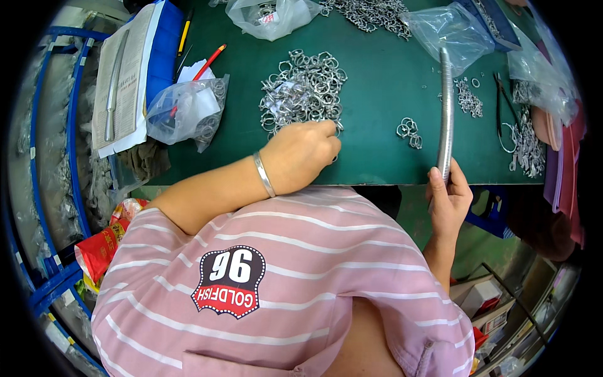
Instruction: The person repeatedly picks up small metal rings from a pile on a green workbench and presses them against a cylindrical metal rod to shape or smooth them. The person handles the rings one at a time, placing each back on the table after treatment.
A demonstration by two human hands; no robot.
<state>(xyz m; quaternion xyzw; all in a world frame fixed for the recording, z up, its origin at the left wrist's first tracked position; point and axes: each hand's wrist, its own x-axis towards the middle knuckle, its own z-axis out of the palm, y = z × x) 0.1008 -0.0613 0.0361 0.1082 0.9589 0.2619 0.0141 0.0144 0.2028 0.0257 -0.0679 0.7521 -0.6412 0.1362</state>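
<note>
A heap of silver metal rings (306,78) lies on the green tabletop in front of me. My left hand (300,154) rests at its near edge, fingers curled closed; the fingertips are turned away, so what they pinch is hidden. Upright in my right hand (451,193) stands a long tapered ring mandrel (446,107), silver with fine marks along it. My fingers and thumb wrap round its lower end, by the table's front edge. A few loose rings (409,132) sit between the heap and the mandrel.
Smaller rings (468,98) lie right of the mandrel, near black-handled pliers (500,103). Clear plastic bags (449,38) and more metal pieces (370,14) are at the back. On the left are a blue bin (164,53), a paper sheet with another rod (115,88), and a red pen (210,61).
</note>
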